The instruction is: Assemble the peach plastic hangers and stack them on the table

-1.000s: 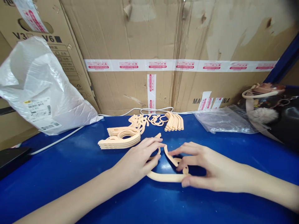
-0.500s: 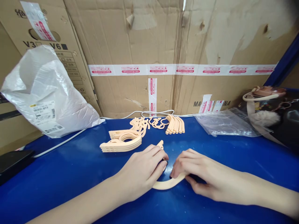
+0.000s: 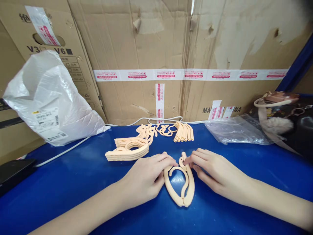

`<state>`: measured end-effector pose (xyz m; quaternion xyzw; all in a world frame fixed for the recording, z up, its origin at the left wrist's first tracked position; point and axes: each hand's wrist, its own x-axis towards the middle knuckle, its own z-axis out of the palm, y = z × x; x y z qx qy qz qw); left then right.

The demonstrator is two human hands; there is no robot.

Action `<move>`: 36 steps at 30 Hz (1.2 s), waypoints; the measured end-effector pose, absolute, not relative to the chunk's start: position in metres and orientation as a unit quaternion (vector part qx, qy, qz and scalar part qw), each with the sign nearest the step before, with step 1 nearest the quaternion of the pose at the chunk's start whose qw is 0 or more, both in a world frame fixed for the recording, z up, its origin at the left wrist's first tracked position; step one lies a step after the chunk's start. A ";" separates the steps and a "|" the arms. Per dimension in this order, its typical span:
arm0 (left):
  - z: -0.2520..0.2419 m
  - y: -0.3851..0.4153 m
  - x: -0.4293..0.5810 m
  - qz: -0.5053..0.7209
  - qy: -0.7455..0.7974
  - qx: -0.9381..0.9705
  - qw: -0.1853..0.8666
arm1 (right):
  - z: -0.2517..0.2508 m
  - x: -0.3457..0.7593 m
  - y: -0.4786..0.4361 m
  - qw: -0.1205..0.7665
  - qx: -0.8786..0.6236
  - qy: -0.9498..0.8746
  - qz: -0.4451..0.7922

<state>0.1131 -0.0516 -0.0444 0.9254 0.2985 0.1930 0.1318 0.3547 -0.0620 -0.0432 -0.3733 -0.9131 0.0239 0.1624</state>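
Observation:
A peach plastic folding hanger (image 3: pixel 182 182) lies folded into a narrow loop on the blue table (image 3: pixel 73 186), between my two hands. My left hand (image 3: pixel 146 178) rests on the table with its fingertips and thumb pressed against the hanger's left arm. My right hand (image 3: pixel 212 173) has its fingertips pinched on the top of the hanger's right arm. Behind my left hand sits a stack of folded hangers (image 3: pixel 127 150). Farther back lie several loose hangers (image 3: pixel 149 130) and a fanned bunch (image 3: pixel 184 132).
A cardboard box wall (image 3: pixel 171 58) closes the back of the table. A white plastic bag (image 3: pixel 49 101) leans at the left, a clear bag (image 3: pixel 234 130) lies at the right, beside a handbag (image 3: pixel 283 120). A white cable (image 3: pixel 63 150) runs along the back; a black object (image 3: pixel 12 169) sits far left.
The hanger was spread out flat under my hands a second ago. Its two arms have swung together and it now lies folded into a narrow loop, with both hands moved up to its top.

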 end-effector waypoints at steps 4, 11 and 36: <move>-0.038 -0.058 0.117 0.187 0.300 0.925 0.140 | -0.038 0.352 -0.069 0.151 -0.393 -0.904 0.066; -0.039 -0.062 0.114 0.167 0.295 0.926 0.165 | -0.039 0.357 -0.063 0.170 -0.363 -0.890 0.216; -0.042 -0.052 0.115 0.273 0.299 0.912 0.057 | -0.038 0.362 -0.046 0.277 -0.413 -0.653 0.571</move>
